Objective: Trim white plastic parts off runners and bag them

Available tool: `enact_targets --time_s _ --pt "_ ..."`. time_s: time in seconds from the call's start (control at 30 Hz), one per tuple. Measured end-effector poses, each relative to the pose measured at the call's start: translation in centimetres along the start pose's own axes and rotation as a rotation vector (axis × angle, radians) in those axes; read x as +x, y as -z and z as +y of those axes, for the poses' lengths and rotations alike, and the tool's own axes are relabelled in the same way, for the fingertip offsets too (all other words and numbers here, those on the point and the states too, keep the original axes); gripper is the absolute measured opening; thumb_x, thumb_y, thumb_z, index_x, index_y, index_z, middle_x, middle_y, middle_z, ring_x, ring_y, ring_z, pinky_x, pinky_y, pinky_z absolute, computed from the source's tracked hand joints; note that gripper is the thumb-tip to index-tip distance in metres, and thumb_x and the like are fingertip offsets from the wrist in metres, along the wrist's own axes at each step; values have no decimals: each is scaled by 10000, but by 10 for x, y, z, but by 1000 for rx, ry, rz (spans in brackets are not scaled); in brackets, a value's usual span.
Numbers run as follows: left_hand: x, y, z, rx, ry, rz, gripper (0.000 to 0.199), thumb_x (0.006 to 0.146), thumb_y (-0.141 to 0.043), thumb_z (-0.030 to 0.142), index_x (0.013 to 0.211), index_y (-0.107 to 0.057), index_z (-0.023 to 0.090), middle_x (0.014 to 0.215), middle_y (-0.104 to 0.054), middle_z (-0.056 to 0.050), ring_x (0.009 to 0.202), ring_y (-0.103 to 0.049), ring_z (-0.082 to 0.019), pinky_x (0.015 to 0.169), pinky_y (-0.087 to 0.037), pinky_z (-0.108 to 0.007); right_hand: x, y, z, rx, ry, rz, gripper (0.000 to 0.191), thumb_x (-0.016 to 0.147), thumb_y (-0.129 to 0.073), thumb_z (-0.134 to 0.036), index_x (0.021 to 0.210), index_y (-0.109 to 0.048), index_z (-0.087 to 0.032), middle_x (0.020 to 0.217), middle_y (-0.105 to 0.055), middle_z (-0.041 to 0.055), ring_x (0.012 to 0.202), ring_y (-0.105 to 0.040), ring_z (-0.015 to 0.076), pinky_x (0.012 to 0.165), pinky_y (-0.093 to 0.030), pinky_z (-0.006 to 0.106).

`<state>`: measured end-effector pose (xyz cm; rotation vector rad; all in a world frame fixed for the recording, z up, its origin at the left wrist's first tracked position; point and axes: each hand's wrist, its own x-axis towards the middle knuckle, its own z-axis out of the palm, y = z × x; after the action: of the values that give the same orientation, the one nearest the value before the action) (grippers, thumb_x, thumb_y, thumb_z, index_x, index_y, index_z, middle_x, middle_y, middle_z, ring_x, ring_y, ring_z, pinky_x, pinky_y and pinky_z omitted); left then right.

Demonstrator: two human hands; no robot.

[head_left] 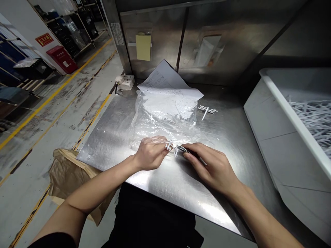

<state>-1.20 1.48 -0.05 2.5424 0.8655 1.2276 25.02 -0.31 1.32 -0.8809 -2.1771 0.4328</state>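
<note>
Between the fingers of my left hand (151, 153) is a small white branched plastic sprue (169, 146), held over the metal table (165, 182). My right hand (213, 167) is wrapped round a pair of nippers (183, 148), whose metal jaws touch or nearly touch the sprue's right side. How far the jaws are apart is too small to tell. Behind both hands lies a clear plastic bag (165, 127) with white pieces inside. Another white sprue (207, 111) rests on the table to the right of the bag.
A printed paper sheet (168, 82) lies on the bag's far end. At right stands a large white bin (274, 137) holding many thin white sprues. A socket block (126, 82) sits at the back left corner. On the floor at left is an open brown paper bag (69, 175).
</note>
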Motion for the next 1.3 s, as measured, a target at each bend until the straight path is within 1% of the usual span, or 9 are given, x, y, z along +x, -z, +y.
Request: enact_targets --time_s 0.17,0.3,0.43,0.5,0.6,0.73,1.03,1.17,1.3 --pt "1 -2 1 -30 13 22 268 1122 -525 178 909 -686 180 754 -719 -44 708 -691 -191 664 -516 -312 2 2 -4 -6 9 17 215 1115 -657 -165 1305 -730 -237 1032 -835 65 839 -809 229 743 -641 358" --pt "1 -3 2 -46 55 6 313 1137 -540 197 862 -689 182 762 -740 -43 740 -727 -189 675 -534 -306 3 4 -4 -34 2 21 195 1118 -653 -180 1284 -736 -242 1008 -836 53 799 -802 215 718 -635 344" --pt "1 -2 2 -49 86 22 249 1130 -583 224 950 -746 170 887 -810 -75 840 -787 -212 735 -599 -325 3 6 -4 -51 -11 22 182 1123 -639 -195 1268 -735 -250 989 -833 47 783 -793 209 704 -628 343" --pt "0 -2 2 -45 83 37 231 1127 -595 216 960 -748 172 927 -828 -82 871 -800 -216 755 -616 -331 3 6 -4 -63 -6 18 178 1127 -633 -192 1269 -725 -248 979 -825 45 773 -782 206 694 -616 341" --pt "-1 -3 1 -52 54 40 233 1121 -594 176 937 -738 170 881 -815 -75 861 -799 -215 743 -621 -326 3 6 -5 -79 17 15 173 1135 -626 -175 1277 -702 -238 942 -798 38 738 -749 195 670 -587 333" --pt "-1 -4 0 -44 48 30 230 1125 -579 174 971 -749 170 857 -802 -75 836 -792 -215 730 -631 -330 3 8 -5 -82 26 13 173 1135 -632 -164 1286 -686 -227 907 -767 25 701 -714 184 649 -559 327" --pt "-2 -4 -1 -36 28 61 180 1109 -601 146 1016 -753 170 895 -815 -79 872 -808 -218 766 -665 -334 2 7 -4 -43 -4 10 204 1117 -660 -168 1305 -712 -227 957 -780 40 751 -735 190 686 -572 333" --pt "-2 -5 -1 -41 19 86 173 1106 -608 142 1030 -757 180 926 -833 -71 908 -829 -214 799 -687 -326 3 8 -5 15 -14 42 226 1095 -687 -160 1303 -742 -227 1005 -804 56 810 -771 210 728 -599 348" --pt "0 -4 0 -38 3 121 132 1086 -643 117 1053 -760 170 947 -841 -76 908 -837 -218 803 -694 -318 4 10 -6 56 -12 74 249 1079 -710 -140 1307 -748 -233 1025 -816 64 849 -787 224 736 -609 351"
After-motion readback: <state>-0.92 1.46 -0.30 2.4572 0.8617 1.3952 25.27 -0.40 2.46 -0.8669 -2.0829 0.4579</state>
